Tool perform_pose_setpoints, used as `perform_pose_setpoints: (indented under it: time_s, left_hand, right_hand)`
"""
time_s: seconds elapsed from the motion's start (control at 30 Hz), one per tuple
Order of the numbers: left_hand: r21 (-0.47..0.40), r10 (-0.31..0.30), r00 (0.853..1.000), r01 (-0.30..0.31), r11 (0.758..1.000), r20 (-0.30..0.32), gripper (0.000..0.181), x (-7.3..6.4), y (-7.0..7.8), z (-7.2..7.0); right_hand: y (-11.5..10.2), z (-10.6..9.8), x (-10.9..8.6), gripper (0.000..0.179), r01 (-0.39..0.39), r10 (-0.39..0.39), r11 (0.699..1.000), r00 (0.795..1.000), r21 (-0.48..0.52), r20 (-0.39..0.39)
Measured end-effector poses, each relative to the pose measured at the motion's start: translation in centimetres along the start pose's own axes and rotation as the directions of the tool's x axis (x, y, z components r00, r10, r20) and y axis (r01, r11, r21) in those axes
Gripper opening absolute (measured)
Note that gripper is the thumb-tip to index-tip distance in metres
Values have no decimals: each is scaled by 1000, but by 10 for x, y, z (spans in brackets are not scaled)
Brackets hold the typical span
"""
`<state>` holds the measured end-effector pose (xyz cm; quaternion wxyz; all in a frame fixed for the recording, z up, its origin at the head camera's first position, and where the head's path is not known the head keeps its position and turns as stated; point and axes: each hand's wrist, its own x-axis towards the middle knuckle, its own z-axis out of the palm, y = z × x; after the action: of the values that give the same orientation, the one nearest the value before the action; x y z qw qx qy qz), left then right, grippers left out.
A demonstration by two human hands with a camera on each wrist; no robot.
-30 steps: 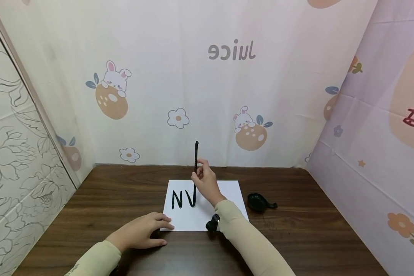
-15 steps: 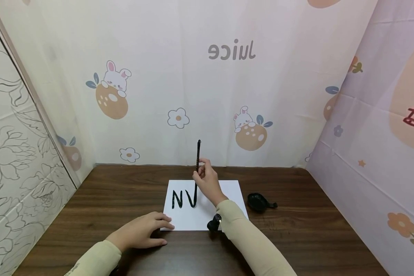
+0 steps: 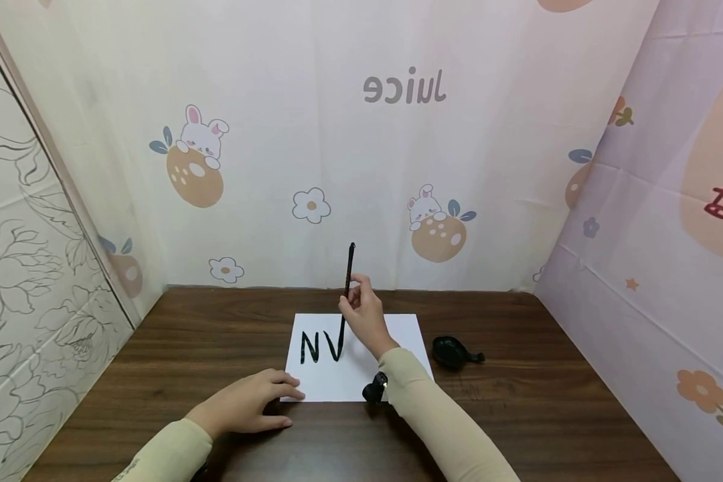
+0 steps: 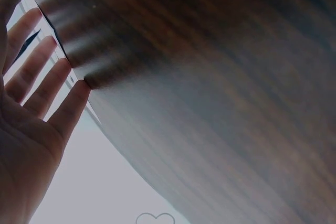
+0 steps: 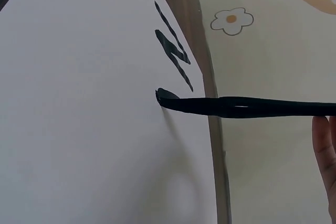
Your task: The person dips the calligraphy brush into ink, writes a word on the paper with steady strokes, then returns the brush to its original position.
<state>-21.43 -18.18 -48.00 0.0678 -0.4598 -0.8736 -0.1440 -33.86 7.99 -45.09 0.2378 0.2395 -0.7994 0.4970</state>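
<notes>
My right hand (image 3: 365,318) pinches a black writing brush (image 3: 350,268) by its handle, a little tilted with its top leaning right. In the right wrist view, the dark brush tip (image 5: 164,98) meets the white paper (image 5: 79,103) at the end of a black stroke. On the paper's left half stand a black letter N (image 3: 309,348) and a V-shaped mark (image 3: 331,345). My left hand (image 3: 250,402) rests with spread fingers at the paper's lower left corner. In the left wrist view, its fingertips (image 4: 81,90) touch the surface near the paper's edge.
A small black dish with a short handle (image 3: 452,353) stands on the wooden table (image 3: 217,335), right of the paper. Printed curtains (image 3: 265,134) enclose the back and sides. A small black device (image 3: 375,388) sits at my right wrist.
The top of the brush has leaned further right, and my right hand has shifted slightly up and right. The left hand stays in place.
</notes>
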Motion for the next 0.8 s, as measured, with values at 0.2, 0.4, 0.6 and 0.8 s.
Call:
perform_pose_setpoints:
  time_s: [0.2, 0.4, 0.6, 0.8]
  left_hand:
    - [0, -2, 1000, 2, 1000, 5, 35, 0, 0, 0]
    - [-4, 0, 1000, 0, 1000, -1, 35, 0, 1, 0]
    - [-4, -9, 1000, 9, 1000, 10, 35, -1, 1, 1]
    - [-2, -21, 1000, 21, 1000, 13, 35, -2, 0, 2]
  right_hand:
    - [3, 1, -1, 40, 14, -14, 1000, 1000, 1, 8]
    - [2, -1, -2, 40, -3, 3, 1000, 1000, 6, 19]
    - [3, -1, -3, 39, 2, -1, 1000, 1000, -3, 24]
    - [4, -1, -2, 39, -5, 5, 1000, 1000, -3, 28]
